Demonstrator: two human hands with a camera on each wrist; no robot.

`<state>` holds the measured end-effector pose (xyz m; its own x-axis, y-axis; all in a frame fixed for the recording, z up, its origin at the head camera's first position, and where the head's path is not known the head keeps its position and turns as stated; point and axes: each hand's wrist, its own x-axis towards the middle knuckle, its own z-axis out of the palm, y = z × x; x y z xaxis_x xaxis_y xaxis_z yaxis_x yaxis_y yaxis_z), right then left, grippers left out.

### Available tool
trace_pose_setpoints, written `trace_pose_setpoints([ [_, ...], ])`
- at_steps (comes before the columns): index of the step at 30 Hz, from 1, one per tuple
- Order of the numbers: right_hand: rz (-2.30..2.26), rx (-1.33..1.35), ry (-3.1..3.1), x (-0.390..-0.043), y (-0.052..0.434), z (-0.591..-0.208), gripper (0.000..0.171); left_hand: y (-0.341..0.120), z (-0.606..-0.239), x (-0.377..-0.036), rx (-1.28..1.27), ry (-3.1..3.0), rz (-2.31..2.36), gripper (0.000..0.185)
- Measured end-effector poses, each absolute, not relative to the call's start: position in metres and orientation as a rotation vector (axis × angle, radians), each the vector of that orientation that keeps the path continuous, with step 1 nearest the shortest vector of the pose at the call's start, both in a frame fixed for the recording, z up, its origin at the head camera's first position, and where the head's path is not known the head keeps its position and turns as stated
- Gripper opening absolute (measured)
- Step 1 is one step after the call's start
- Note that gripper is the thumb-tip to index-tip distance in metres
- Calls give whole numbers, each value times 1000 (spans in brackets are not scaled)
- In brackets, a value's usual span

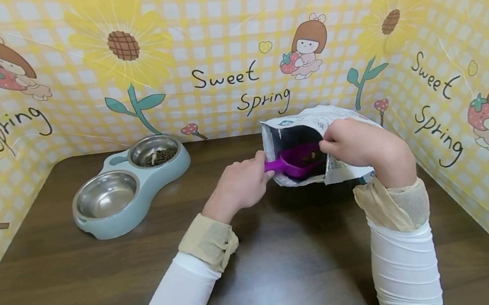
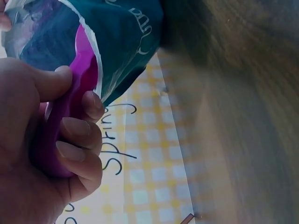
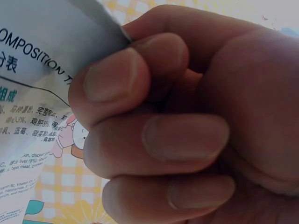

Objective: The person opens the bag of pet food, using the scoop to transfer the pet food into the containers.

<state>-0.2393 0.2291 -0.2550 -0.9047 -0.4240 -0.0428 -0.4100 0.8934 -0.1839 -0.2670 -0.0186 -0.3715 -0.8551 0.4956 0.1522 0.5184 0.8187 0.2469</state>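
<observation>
My left hand (image 1: pixel 242 182) grips the handle of a purple scoop (image 1: pixel 296 161), its fingers curled round it in the left wrist view. The scoop's bowl lies inside the mouth of a pet food bag (image 1: pixel 349 170), with a few brown bits in it. My right hand (image 1: pixel 365 146) pinches the near edge of the bag's opening between thumb and fingers. Printed text covers the bag's pale side (image 3: pixel 28 116) in the right wrist view, and a teal side (image 2: pixel 126 37) shows in the left wrist view. The inside of the bag is dark, its depth hidden.
A light blue double pet bowl (image 1: pixel 151 176) stands at the back left of the brown table (image 1: pixel 265 278). Its far steel bowl (image 1: pixel 153 145) holds brown kibble; the near steel bowl (image 1: pixel 108 194) shows bare metal. A yellow checked cloth (image 1: pixel 214 28) walls the back and sides.
</observation>
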Motion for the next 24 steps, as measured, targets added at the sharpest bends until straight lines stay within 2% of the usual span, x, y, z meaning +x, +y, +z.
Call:
trace_pose_setpoints([
  [12, -289, -659, 2973, -239, 230, -255, 51, -24, -370, -270, -813, -2971, -491, 39],
  [24, -261, -648, 2984, -239, 230, -255, 50, -35, -368, -269, -888, -2962, -402, 29],
])
